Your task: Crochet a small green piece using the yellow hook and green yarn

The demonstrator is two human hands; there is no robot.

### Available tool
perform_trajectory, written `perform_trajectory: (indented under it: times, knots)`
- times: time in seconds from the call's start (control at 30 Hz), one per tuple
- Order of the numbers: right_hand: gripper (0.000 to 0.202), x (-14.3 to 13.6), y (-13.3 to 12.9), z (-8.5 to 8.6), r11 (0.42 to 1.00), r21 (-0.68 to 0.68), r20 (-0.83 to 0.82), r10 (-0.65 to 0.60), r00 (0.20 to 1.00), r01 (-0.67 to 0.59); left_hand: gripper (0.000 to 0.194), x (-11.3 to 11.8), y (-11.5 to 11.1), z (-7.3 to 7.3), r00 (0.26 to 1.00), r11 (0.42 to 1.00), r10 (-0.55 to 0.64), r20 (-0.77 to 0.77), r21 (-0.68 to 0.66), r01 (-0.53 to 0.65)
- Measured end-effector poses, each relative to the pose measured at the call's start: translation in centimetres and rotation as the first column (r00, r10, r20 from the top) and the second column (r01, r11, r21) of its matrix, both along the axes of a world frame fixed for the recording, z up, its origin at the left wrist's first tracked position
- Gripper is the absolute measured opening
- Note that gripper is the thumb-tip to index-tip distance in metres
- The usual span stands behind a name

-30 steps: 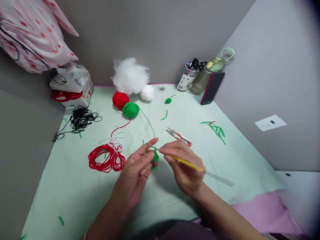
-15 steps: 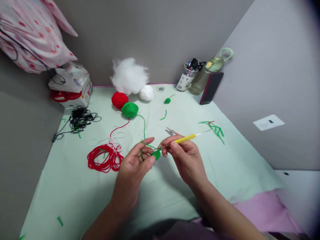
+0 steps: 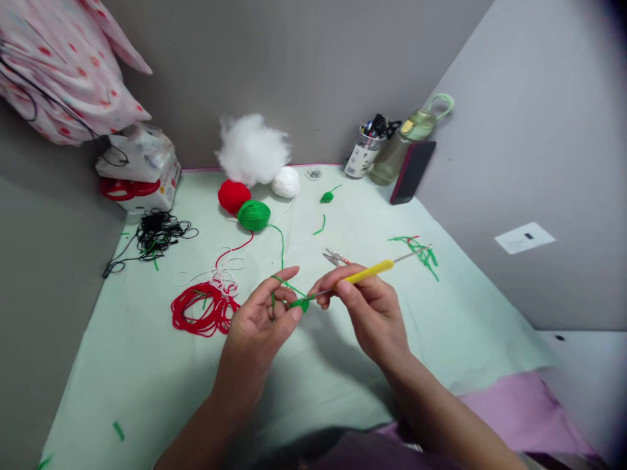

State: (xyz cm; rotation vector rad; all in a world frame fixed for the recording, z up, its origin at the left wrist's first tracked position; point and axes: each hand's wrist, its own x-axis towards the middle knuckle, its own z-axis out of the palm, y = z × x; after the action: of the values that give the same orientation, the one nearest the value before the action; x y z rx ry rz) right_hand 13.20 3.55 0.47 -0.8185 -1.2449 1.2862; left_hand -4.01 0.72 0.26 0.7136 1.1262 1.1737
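Between thumb and fingers, my left hand (image 3: pixel 259 320) pinches a small green crocheted piece (image 3: pixel 300 304), with green yarn looped over its raised index finger. That yarn runs back to a green ball (image 3: pixel 254 215). My right hand (image 3: pixel 375 313) grips a crochet hook by its yellow handle (image 3: pixel 369 272); the hook's metal tip meets the green piece, and its other metal end points up to the right. Just behind my right hand lie small scissors (image 3: pixel 336 258), partly covered by it.
Red (image 3: pixel 234 196) and white (image 3: pixel 285 182) yarn balls sit by white stuffing (image 3: pixel 253 150) at the back. Loose red yarn (image 3: pixel 186 310) and tangled black yarn (image 3: pixel 159 232) lie left. A pen cup (image 3: pixel 362 153), bottle (image 3: pixel 392 153) and phone (image 3: pixel 414 173) stand back right.
The hook has shifted right and its far end has risen. The green piece has tilted and moved slightly left in my left hand.
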Motion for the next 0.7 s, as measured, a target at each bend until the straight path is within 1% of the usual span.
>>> perform_trajectory:
  times: [0.17,0.27,0.4,0.47,0.57,0.63,0.7]
  knots:
    - [0.018,0.19,-0.10,0.04,0.999,0.028,0.015,0.015,1.000,-0.016,0.043,0.10,-0.09,0.08,1.000,1.000,-0.015,-0.010,-0.008,0.015]
    - [0.018,0.35,-0.03,0.20,0.999,0.035,0.034,0.022,0.999,-0.023,0.041,0.15,-0.12,0.21,1.000,1.000,0.013,-0.016,-0.012,-0.013]
    - [0.017,0.40,0.09,0.34,0.999,0.018,-0.032,0.045,0.998,-0.045,0.039,0.17,-0.07,0.40,0.999,1.000,0.029,-0.018,-0.007,-0.029]
    - [0.017,0.42,0.06,0.41,0.999,0.022,-0.024,0.045,0.999,-0.045,0.039,0.18,-0.01,0.45,0.999,1.000,0.025,-0.021,-0.012,-0.026]
    - [0.019,0.58,-0.15,0.52,0.996,0.084,0.108,0.023,0.994,-0.032,0.038,0.21,0.04,0.49,0.999,1.000,0.028,-0.035,-0.014,-0.028]
    - [0.018,0.74,-0.35,0.52,0.987,0.160,0.225,-0.009,0.974,-0.028,0.038,0.25,-0.03,0.55,0.998,0.999,0.041,-0.045,-0.012,-0.041]
    - [0.017,0.87,-0.54,0.49,0.967,0.249,0.326,-0.036,0.945,-0.049,0.038,0.31,-0.21,0.69,0.997,0.999,0.044,-0.062,-0.011,-0.045]
